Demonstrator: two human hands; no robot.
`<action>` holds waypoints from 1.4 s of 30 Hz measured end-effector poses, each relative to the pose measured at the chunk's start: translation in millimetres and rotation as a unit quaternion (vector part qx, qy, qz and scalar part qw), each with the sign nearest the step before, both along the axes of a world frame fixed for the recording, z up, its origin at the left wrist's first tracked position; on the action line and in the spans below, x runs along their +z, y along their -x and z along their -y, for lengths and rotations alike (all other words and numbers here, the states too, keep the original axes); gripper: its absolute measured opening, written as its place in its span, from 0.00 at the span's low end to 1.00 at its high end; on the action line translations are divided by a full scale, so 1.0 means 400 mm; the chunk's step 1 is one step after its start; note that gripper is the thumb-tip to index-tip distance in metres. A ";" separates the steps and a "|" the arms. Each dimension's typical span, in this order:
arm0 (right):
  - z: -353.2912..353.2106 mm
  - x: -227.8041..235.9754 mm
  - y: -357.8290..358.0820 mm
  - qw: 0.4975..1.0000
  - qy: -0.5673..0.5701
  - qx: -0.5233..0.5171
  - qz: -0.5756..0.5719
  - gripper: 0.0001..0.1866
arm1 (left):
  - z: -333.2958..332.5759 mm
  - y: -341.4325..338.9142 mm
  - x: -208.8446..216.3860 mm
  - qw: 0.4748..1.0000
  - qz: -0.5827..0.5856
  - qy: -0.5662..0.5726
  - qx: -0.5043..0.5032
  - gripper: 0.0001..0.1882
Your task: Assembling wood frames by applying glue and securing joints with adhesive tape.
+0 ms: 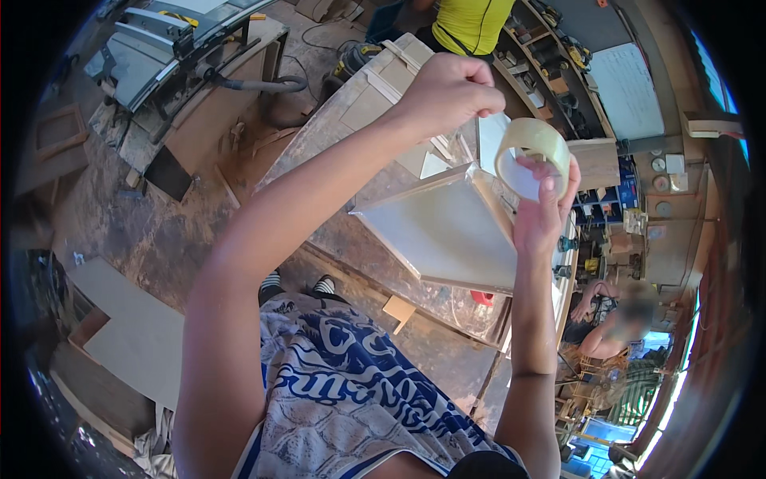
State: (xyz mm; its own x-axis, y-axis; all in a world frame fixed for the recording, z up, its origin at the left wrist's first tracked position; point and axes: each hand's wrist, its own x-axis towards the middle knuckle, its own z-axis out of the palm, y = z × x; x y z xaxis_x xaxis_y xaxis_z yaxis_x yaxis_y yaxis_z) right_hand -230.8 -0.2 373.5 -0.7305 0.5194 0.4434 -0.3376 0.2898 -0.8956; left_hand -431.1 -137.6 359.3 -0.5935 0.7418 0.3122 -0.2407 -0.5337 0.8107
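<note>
A wide roll of clear, yellowish packing tape (539, 137) is held up over the workbench by my right hand (544, 209), its fingers through the core and the thumb at the rim. Just to the left and above the roll, my left hand (459, 97) is closed in a pinch. Whatever lies between those fingertips, if anything, is too small or clear to make out. Below both hands, a pale panel with wooden edges (447, 227) lies on the workbench (315, 172).
Boards and strips (375, 100) lie on the bench's far part. A table saw (152, 48) stands far left, and a large board (132, 335) is at lower left. One person in a yellow top (471, 24) is beyond the bench; another person (602, 319) is at right.
</note>
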 end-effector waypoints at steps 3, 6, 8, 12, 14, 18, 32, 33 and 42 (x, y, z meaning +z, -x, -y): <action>-0.010 -0.009 -0.011 0.996 -0.079 -0.046 0.007 0.35 | 0.026 0.005 0.047 0.951 -0.221 0.073 0.202 0.09; -0.020 -0.016 -0.022 0.986 -0.139 -0.086 0.009 0.33 | 0.078 0.026 0.105 0.940 -0.204 0.003 0.273 0.10; -0.025 -0.015 -0.025 0.992 -0.109 -0.057 -0.012 0.30 | 0.124 0.041 0.124 0.947 -0.222 0.189 0.136 0.12; -0.022 -0.014 -0.024 0.993 -0.091 -0.066 -0.033 0.21 | 0.157 0.017 0.079 0.959 -0.160 0.146 0.181 0.08; -0.017 -0.013 -0.026 0.998 -0.060 -0.009 -0.031 0.21 | 0.148 0.018 0.038 0.964 -0.162 0.108 0.183 0.09; -0.002 -0.019 -0.035 0.990 -0.123 -0.060 0.032 0.26 | 0.129 0.032 -0.030 0.962 -0.073 0.101 0.244 0.08; 0.042 -0.002 -0.040 0.993 -0.106 -0.040 0.043 0.35 | 0.101 0.037 0.037 0.983 0.001 0.018 0.184 0.10; 0.043 0.003 -0.035 0.995 -0.075 -0.012 0.069 0.33 | 0.092 0.041 0.066 0.983 -0.017 0.013 0.182 0.10; 0.053 0.006 -0.021 0.997 0.037 -0.062 0.000 0.25 | 0.081 0.079 0.254 0.973 -0.130 -0.019 0.188 0.07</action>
State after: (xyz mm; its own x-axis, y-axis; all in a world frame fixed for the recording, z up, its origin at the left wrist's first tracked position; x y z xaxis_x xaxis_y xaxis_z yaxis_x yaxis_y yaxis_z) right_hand -222.2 -21.3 375.7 -0.6592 0.6361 0.4010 -0.3036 0.2627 -0.9159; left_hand -462.6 -170.1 461.1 -0.7179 0.4722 0.5115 0.1882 -0.5758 0.7957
